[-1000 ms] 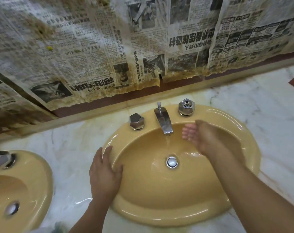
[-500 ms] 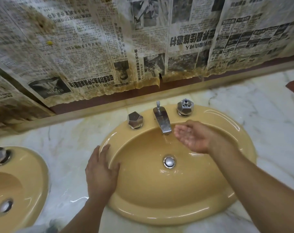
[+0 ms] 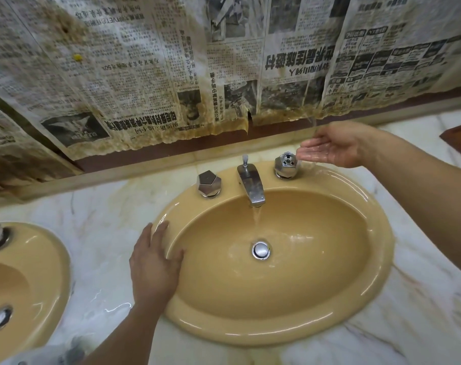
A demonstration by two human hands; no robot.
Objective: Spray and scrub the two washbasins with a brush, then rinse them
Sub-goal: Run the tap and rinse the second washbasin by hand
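At the lower left, a second washbasin [image 3: 43, 259] is peeking in. The left hand [image 3: 155, 267] is lying flat and open on the left rim of the centre washbasin [image 3: 276, 331], its oval stretching left to right. The spout [image 3: 252, 184] is pointing down-frame. Upper right, the right hand [image 3: 334, 148] is hovering palm-up, cupped, gripping nothing.

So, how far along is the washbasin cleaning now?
Scrubbing looks done: neither hand holds a tool, and the right basin shows no foam. In hand: rinsing it. The tap runs, the wet right hand is cupped above the back rim by the right knob, and the left hand lies flat on the left rim. Left: possibly the other basin, only partly visible.
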